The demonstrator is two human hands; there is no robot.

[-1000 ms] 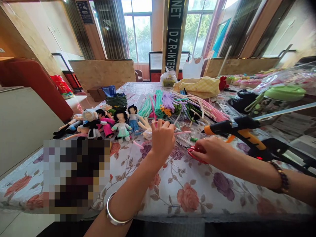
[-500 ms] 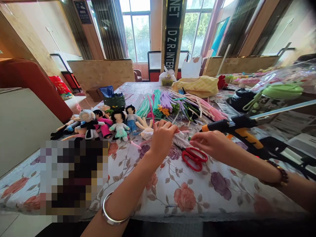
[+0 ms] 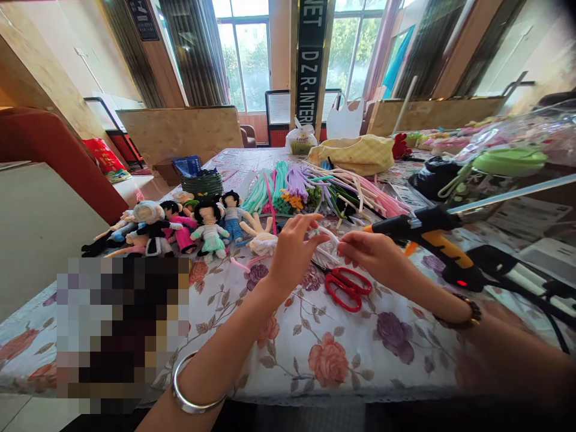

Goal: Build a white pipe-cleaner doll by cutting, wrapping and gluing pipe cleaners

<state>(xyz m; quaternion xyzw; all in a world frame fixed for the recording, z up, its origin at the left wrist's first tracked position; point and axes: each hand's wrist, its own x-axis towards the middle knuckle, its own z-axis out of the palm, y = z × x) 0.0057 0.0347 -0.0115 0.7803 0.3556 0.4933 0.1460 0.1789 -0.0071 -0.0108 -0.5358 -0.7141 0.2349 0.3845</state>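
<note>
Left hand (image 3: 291, 247): thumb and fingers parted around one end of a pale fuzzy strip (image 3: 328, 233). Right hand (image 3: 369, 251): pinched on its other end. Strip between hands, bowed, long axis sloping down rightward. Red-handled scissors (image 3: 344, 287) just nearer the wearer; glue gun (image 3: 423, 223) behind right hand, nozzle leftward. Dolls (image 3: 209, 229) left; coloured stems (image 3: 297, 180) beyond. Tabletop (image 3: 288, 354): floral cloth. Room: windows (image 3: 249, 66) at back.

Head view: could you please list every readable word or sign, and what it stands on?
"NET", at the top of the black strip
"DZR-INTER", same strip, its end unclear
Too small or blurred: print on the tied bag, red bag and dark wall sign
</note>
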